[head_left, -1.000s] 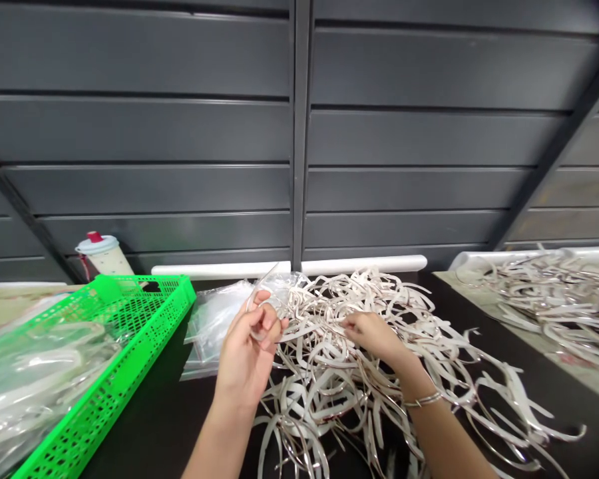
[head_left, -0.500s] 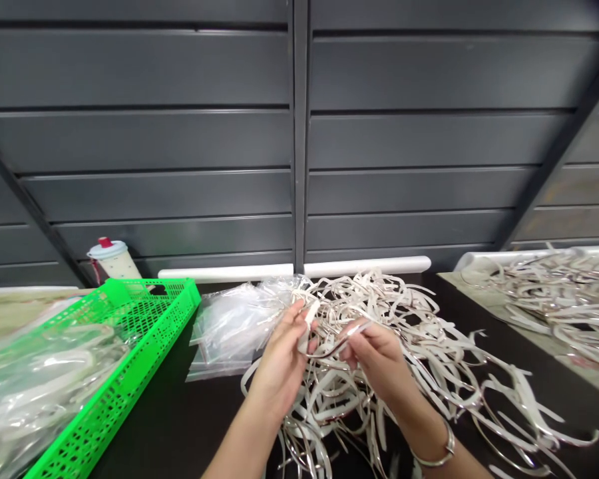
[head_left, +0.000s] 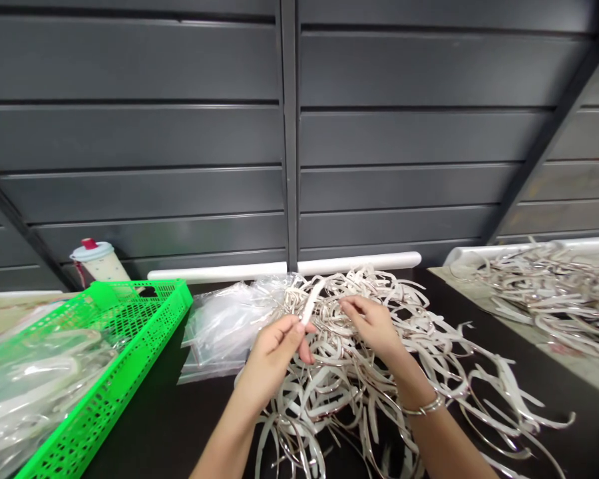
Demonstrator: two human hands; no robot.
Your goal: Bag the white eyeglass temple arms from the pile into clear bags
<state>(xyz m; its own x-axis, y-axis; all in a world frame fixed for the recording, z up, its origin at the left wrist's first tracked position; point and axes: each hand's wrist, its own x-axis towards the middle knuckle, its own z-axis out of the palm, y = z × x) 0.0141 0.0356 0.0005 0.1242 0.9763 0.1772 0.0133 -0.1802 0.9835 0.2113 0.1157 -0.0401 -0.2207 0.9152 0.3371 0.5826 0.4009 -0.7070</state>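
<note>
Between the thumb and fingers of my left hand point(head_left: 281, 342) is a white curved strip point(head_left: 311, 301), its free end pointing up and away. My right hand point(head_left: 372, 324) is over the pile, to the right of the strip and apart from it. Its thumb and fingers are bent close together, and whatever they may hold is too small to make out. Under and around both hands spreads a tangled pile of white and silvery curved strips point(head_left: 329, 392). Clear plastic bags point(head_left: 224, 319) lie just left of the pile.
A green perforated basket point(head_left: 124, 379) at the left holds bagged strips point(head_left: 34, 386). Behind it stands a cup with a red-topped lid point(head_left: 100, 261). White rolls point(head_left: 359, 263) lie along the grey wall. More strips point(head_left: 569, 293) are heaped at the far right.
My right hand has come away from the strip that both hands were at. The strip in my left hand now points upward. The whole view has shifted slightly.
</note>
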